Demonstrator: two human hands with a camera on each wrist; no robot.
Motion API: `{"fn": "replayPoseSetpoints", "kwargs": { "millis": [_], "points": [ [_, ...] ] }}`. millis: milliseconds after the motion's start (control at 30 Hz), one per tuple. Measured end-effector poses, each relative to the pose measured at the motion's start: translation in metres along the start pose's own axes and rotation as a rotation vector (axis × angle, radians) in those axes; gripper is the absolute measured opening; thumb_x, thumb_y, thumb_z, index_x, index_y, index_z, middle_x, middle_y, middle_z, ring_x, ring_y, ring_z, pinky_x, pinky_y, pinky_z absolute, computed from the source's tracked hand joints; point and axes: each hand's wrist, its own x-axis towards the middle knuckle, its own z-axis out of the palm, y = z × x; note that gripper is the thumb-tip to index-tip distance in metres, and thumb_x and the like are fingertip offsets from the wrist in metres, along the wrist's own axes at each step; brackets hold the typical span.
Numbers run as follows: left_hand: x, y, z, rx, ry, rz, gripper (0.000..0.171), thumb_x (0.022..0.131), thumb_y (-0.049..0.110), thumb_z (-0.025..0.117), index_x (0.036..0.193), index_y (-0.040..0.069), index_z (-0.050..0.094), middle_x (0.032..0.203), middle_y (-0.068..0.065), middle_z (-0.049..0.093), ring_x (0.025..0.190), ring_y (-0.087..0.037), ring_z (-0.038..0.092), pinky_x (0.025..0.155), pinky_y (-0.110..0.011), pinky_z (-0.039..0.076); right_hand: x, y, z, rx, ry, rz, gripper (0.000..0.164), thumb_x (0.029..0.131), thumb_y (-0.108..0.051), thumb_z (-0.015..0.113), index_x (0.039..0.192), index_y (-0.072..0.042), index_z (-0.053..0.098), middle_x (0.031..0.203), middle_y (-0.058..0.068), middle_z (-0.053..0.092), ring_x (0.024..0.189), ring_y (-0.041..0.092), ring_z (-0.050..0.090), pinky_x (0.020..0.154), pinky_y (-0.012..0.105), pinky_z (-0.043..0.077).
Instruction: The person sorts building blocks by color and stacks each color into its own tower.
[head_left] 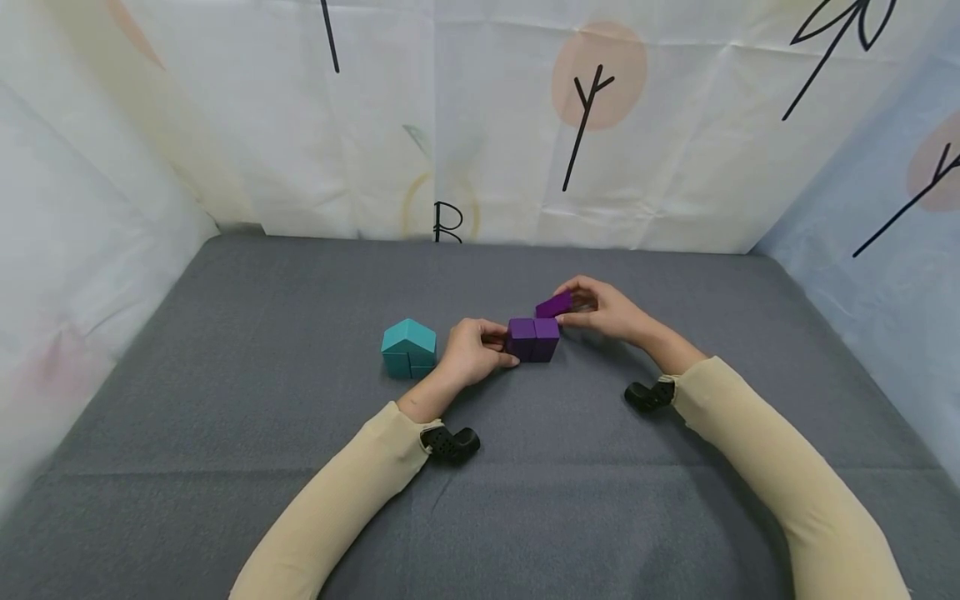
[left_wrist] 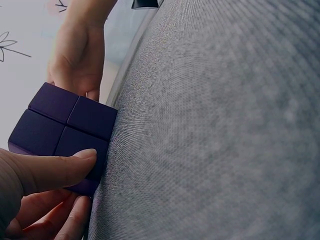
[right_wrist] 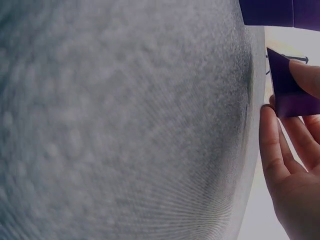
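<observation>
Several purple blocks (head_left: 532,340) stand pressed together on the grey cloth, their seams forming a two-by-two face in the left wrist view. My left hand (head_left: 474,354) grips this group from its left side, the thumb (left_wrist: 60,172) lying across the front face and the fingers behind. Just behind the group's right end, my right hand (head_left: 600,310) pinches a separate purple block (head_left: 553,305) with a slanted edge, which is tilted in the head view. In the right wrist view that slanted block (right_wrist: 292,92) sits between thumb and fingers, apart from the grouped blocks.
Left of my left hand stands a teal house shape (head_left: 408,348) made of blocks with a peaked top. Grey cloth (head_left: 300,517) covers the table. White printed fabric (head_left: 495,125) hangs behind and at both sides. A black wrist device (head_left: 453,446) sticks out from the left sleeve.
</observation>
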Motion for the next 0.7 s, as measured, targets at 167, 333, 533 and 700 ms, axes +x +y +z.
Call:
{"fn": "replayPoseSetpoints", "kwargs": {
  "millis": [167,333,533,700],
  "points": [
    [0.001,0.0,0.0,-0.001,-0.002,-0.002,0.042,0.074,0.004,0.081,0.114,0.001,0.069,0.106,-0.015,0.071,0.099,-0.025,0.067,0.084,-0.031,0.055,-0.001,-0.005,0.0,0.022,0.04,-0.006,0.04,0.09,-0.014,0.068,0.125,-0.003,0.053,0.12,0.018,0.06,0.113,0.029,0.056,0.089,0.039,0.049],
    [0.001,0.0,0.0,0.003,-0.003,0.001,0.042,0.074,0.005,0.081,0.114,0.001,0.069,0.106,-0.015,0.071,0.099,-0.025,0.068,0.083,-0.031,0.055,-0.003,-0.009,-0.001,0.005,0.088,-0.005,0.042,0.089,-0.016,0.069,0.126,-0.003,0.054,0.116,0.017,0.059,0.107,0.028,0.056,0.089,0.038,0.047],
    [0.001,0.0,0.0,0.004,-0.004,0.004,0.042,0.074,0.005,0.081,0.114,0.001,0.069,0.106,-0.015,0.071,0.099,-0.025,0.068,0.084,-0.031,0.055,-0.005,-0.012,-0.003,0.023,0.104,0.036,0.046,0.09,-0.021,0.068,0.132,-0.006,0.053,0.118,0.016,0.057,0.107,0.029,0.056,0.09,0.038,0.045],
    [0.001,0.0,0.0,-0.001,-0.005,0.003,0.042,0.074,0.004,0.081,0.115,0.001,0.069,0.107,-0.015,0.071,0.1,-0.025,0.068,0.085,-0.032,0.055,-0.007,-0.014,-0.002,0.062,0.102,0.014,0.046,0.091,-0.021,0.068,0.132,-0.006,0.054,0.124,0.016,0.056,0.112,0.031,0.058,0.087,0.033,0.048]
  ]
}}
